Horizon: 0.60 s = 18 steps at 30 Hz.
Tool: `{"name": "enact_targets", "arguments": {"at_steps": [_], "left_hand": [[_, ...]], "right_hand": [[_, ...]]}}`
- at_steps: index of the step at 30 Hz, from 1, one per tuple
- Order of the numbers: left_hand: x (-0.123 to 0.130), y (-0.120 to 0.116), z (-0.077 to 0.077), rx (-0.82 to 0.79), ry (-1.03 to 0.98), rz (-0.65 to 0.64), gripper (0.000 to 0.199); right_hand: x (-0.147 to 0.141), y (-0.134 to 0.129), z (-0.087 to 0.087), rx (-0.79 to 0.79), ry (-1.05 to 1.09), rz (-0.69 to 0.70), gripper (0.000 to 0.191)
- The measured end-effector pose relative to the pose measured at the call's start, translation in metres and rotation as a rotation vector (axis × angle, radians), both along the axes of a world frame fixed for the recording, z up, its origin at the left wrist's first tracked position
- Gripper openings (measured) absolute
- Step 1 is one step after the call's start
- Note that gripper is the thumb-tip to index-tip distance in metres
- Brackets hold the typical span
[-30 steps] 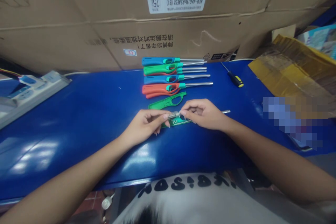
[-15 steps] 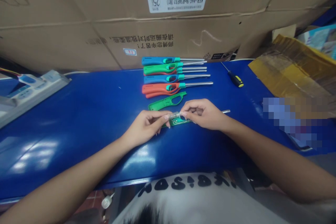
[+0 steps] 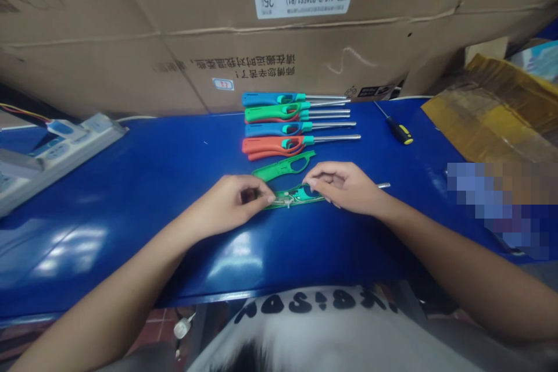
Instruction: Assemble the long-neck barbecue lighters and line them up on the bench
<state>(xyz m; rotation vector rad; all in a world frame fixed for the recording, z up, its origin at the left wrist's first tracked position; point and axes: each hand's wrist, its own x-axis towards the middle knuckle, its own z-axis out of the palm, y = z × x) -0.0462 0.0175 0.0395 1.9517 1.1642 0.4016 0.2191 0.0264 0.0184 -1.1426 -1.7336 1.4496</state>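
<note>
An opened green lighter body [image 3: 299, 194] lies on the blue table, its inner parts and thin wires showing and its metal tube pointing right. My left hand [image 3: 235, 200] is at its left end, thumb and fingertips closed together on a small part I cannot make out. Over the right part of the body is my right hand [image 3: 342, 186], fingers bent and thumb against the fingertips; whatever they hold is too small to tell. Just behind lies a loose green shell half [image 3: 285, 166]. Beyond it are an orange lighter [image 3: 276, 145] and a blue lighter [image 3: 270, 129].
More lighters, one of them green [image 3: 265, 113], lie farther back against a large cardboard box [image 3: 183, 23]. A screwdriver [image 3: 400, 131] lies back right, beside a taped carton [image 3: 488, 110]. On the left is a white power strip [image 3: 78, 148].
The clear part held between both hands now rests lower, in the green body. My hands have moved apart, the left one leftward. The whole view has shifted slightly.
</note>
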Motion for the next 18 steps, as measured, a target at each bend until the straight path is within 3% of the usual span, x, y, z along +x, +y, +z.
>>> {"name": "enact_targets", "arguments": {"at_steps": [4, 13, 16, 18], "left_hand": [[0.0004, -0.0008, -0.0034, 0.112, 0.034, -0.074, 0.018], [0.0028, -0.0061, 0.0002, 0.235, 0.087, -0.095, 0.018], [0.0070, -0.0083, -0.0025, 0.280, 0.077, -0.138, 0.020], [0.0087, -0.0091, -0.0056, 0.302, 0.081, -0.138, 0.019]], "right_hand": [[-0.0007, 0.0001, 0.0006, -0.004, 0.001, 0.001, 0.024], [0.0001, 0.0008, -0.0020, 0.005, 0.001, 0.017, 0.024], [0.0009, 0.0002, -0.0036, 0.102, -0.017, 0.020, 0.022], [0.0025, -0.0015, -0.0036, 0.248, -0.047, 0.015, 0.019]]}}
